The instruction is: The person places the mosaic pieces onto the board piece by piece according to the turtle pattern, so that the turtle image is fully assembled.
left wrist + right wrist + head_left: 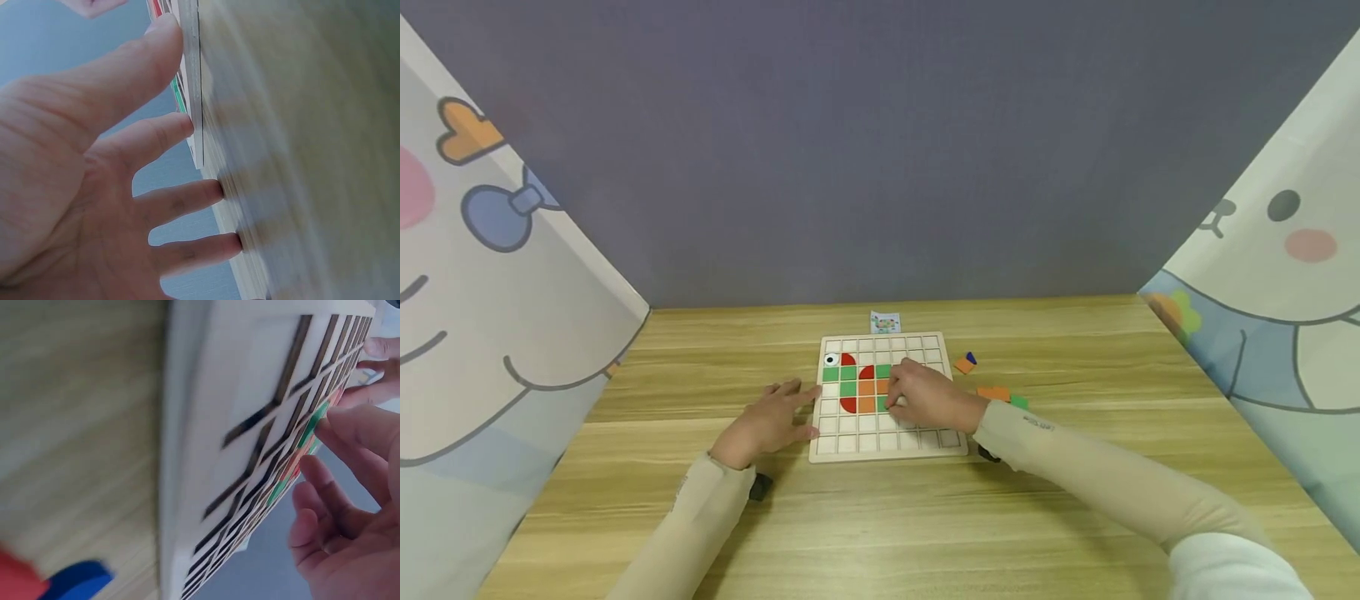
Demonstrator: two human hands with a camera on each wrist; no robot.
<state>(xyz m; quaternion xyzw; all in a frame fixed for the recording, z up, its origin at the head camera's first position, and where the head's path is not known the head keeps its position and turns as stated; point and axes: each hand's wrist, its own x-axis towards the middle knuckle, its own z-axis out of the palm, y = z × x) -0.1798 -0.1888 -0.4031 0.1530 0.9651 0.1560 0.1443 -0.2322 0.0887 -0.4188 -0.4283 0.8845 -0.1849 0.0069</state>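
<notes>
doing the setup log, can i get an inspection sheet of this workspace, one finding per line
Surface: wood table; grid board lies on it.
Job's things: eye tile and red, green and orange tiles in the board; picture card beyond its far edge.
Clutter: loose pieces on the table, right of the board.
Grips: left grip, bare hand, fingers spread at the board's left edge; right grip, bare hand, fingertips at tiles in the board, whether it pinches one unclear.
Cables: nothing seen.
Surroundings: grey wall behind, cartoon panels at both sides.
</notes>
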